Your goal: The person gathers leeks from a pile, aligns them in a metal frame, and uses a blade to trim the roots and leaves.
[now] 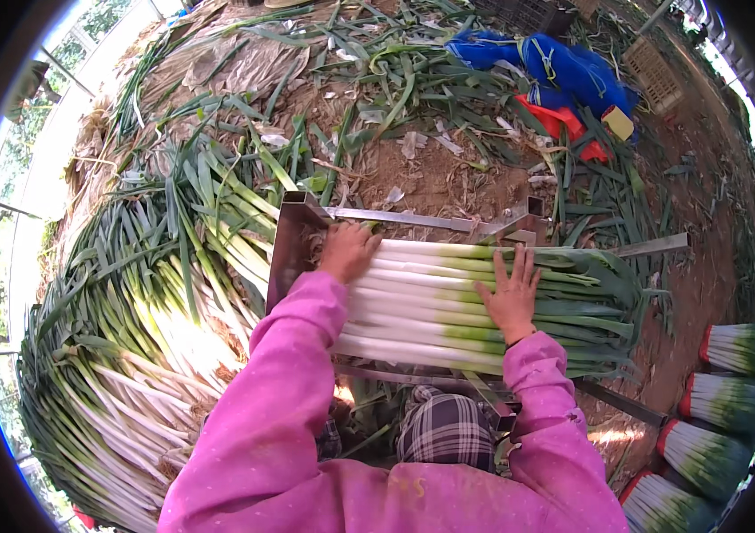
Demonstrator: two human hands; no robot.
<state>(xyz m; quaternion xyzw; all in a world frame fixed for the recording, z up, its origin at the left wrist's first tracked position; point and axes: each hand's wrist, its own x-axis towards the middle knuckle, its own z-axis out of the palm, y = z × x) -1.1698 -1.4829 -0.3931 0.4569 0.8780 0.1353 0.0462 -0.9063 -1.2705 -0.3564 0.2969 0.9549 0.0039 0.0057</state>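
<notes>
Trimmed leeks or large green onions (417, 300) lie side by side in a flat layer across a metal frame (411, 220). Their white ends point left and their green leaves spread to the right. My left hand (347, 252) rests at the upper white end, close to the frame's upright end plate (287, 253), fingers bent. Further right, my right hand (513, 296) lies spread on the upper stalks where white turns to green. Neither hand is closed around a stalk. The root ends below my left hand are partly hidden by my sleeve.
Untrimmed leeks (151, 353) are heaped at left. Several packed bundles (710, 400) with red bands stand at lower right. Blue netting (564, 73), red material (564, 126) and a plastic crate (654, 74) lie at upper right. Leaf scraps (391, 86) litter the soil; frame bars project right.
</notes>
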